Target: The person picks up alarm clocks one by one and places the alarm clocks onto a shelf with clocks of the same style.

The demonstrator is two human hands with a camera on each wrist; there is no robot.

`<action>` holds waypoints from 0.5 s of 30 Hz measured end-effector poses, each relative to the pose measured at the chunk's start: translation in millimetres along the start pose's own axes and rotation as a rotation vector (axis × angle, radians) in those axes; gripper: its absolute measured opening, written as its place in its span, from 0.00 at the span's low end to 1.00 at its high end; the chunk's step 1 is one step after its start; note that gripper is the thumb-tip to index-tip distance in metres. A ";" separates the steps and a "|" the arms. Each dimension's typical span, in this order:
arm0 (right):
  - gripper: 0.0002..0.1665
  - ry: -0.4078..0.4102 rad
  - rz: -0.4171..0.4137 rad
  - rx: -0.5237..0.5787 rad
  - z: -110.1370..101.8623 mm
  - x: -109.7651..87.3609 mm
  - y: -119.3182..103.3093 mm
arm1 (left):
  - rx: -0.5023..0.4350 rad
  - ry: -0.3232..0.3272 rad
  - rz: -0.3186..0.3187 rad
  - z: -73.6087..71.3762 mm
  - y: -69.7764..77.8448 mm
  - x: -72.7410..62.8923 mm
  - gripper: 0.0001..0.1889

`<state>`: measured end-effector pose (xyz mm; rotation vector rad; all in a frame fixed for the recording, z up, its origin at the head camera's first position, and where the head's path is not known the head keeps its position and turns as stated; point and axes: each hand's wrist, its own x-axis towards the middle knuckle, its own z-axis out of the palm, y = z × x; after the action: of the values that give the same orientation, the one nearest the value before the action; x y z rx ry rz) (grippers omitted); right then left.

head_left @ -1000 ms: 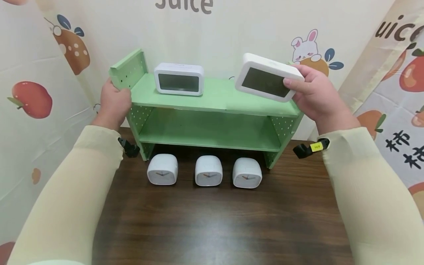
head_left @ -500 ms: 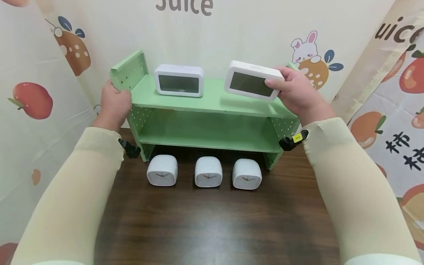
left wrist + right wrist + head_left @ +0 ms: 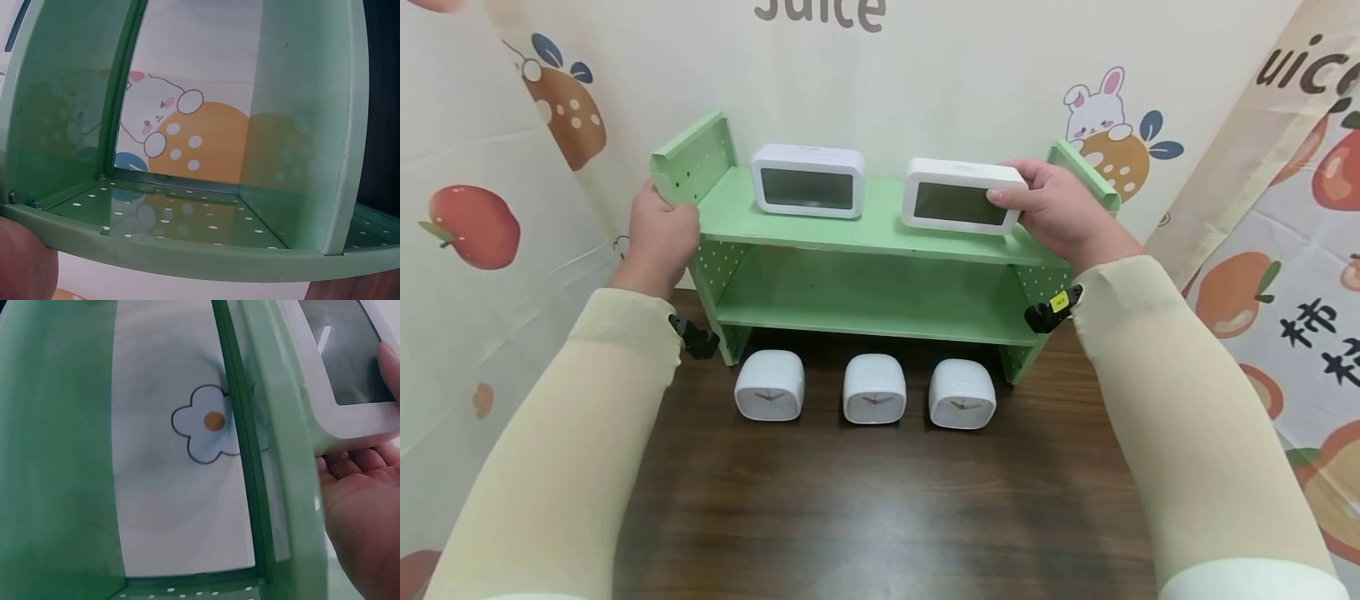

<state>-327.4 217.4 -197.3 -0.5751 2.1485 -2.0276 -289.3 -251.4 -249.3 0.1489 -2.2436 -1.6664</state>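
Observation:
My right hand (image 3: 1060,208) grips the right end of a white digital clock (image 3: 951,196), thumb on its dark screen and fingers behind. The clock sits upright at the top board of a green metal shelf (image 3: 880,287), right of centre. In the right wrist view, the clock's corner (image 3: 350,419) is right beside the board's front edge, with my fingers (image 3: 356,462) under its end. A matching digital clock (image 3: 808,182) stands on the top board's left half. My left hand (image 3: 658,233) grips the shelf's left side panel, its fingers partly hidden behind it.
Several small things bear on the space: a left white analog clock (image 3: 769,385), a middle one (image 3: 874,388) and a right one (image 3: 962,393) stand in a row on the dark wood floor (image 3: 880,500) before the shelf. A printed curtain (image 3: 925,75) hangs behind.
My right hand has carried the digital clock left and down from above the shelf's right end to the top board, levelling its tilt. My left hand has stayed on the side panel.

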 end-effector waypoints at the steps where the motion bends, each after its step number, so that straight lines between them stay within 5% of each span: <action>1: 0.19 0.004 0.005 -0.004 -1.2 0.5 0.8 | 0.002 0.000 0.000 0.2 0.2 0.0 0.34; 15: 0.23 0.045 0.046 -0.063 -3.6 7.2 5.6 | 0.005 0.002 -0.011 0.6 1.1 0.5 0.35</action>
<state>-336.4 218.3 -201.3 -0.4878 2.2372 -1.9744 -289.8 -250.6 -248.4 0.1641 -2.2498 -1.6654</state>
